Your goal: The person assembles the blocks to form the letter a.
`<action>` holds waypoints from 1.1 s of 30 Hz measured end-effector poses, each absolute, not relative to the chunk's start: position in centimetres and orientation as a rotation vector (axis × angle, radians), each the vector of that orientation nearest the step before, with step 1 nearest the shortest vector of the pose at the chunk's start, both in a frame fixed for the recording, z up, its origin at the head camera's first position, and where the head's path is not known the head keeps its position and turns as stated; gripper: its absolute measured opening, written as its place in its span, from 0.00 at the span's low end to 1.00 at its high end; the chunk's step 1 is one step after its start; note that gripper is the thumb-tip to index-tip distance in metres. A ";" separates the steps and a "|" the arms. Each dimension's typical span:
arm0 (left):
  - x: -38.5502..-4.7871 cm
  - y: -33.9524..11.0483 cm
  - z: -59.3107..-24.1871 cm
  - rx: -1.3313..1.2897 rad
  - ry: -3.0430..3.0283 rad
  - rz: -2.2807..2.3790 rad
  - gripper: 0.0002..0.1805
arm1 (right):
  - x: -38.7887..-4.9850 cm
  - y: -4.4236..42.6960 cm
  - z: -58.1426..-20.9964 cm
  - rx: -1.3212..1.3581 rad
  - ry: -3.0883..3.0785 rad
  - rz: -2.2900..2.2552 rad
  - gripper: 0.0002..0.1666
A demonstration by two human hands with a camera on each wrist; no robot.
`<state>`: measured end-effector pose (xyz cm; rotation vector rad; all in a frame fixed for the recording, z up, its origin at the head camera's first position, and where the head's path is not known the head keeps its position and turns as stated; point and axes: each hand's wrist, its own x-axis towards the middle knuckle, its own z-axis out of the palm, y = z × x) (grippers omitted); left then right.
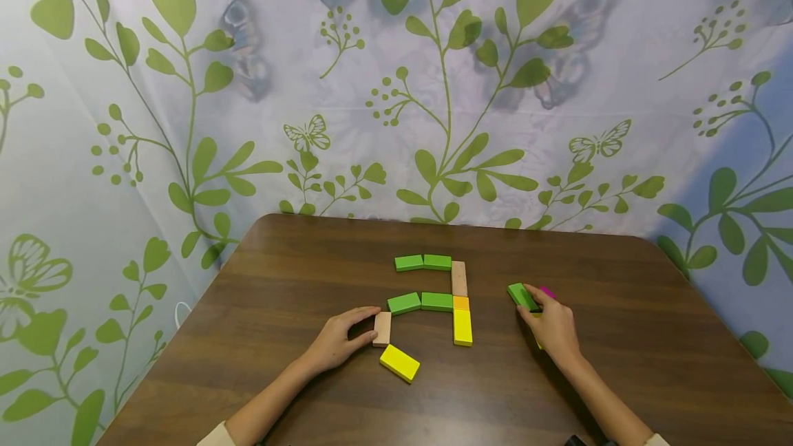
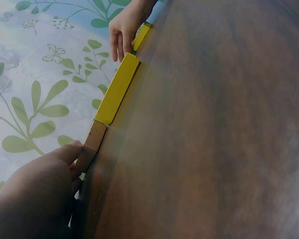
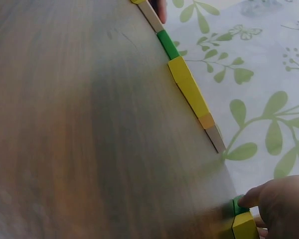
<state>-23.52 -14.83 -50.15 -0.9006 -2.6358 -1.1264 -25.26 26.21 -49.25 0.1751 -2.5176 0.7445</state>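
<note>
My left hand point(image 1: 334, 341) has its index finger and thumb around a plain wooden block point(image 1: 382, 329) lying flat on the table. In the left wrist view, the fingertips of that hand point(image 2: 37, 194) meet the side of the wooden block point(image 2: 92, 144). On the right, a green block point(image 1: 522, 296) is pinched between the thumb and index finger of my right hand point(image 1: 554, 330). Under and behind this hand, parts of a yellow block point(image 1: 539, 344) and a magenta block point(image 1: 548, 291) show. In the right wrist view, the right hand point(image 3: 286, 206) touches the green block point(image 3: 238, 205) beside the yellow block point(image 3: 245, 226).
Two rows of green blocks point(image 1: 437, 263) meet a right-hand column made of a wooden block point(image 1: 459, 279), an orange block point(image 1: 461, 303) and a yellow block point(image 1: 462, 328). Another yellow block point(image 1: 399, 363) lies tilted below the left wooden one. A patterned curtain point(image 1: 396, 102) hangs behind the brown table point(image 1: 347, 405).
</note>
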 end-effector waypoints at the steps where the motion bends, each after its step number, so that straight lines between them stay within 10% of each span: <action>1: -23.5 -14.8 -50.2 -0.901 -2.636 -1.127 0.25 | -25.3 26.2 -49.3 0.176 -2.516 0.747 0.27; 16: -23.3 -14.8 -50.1 -0.896 -2.644 -1.128 0.25 | -24.6 24.8 -48.2 0.271 -2.362 0.819 0.22; 33: -23.6 -14.9 -50.1 -0.890 -2.657 -1.118 0.25 | -20.4 18.6 -46.0 1.342 -2.206 1.124 0.26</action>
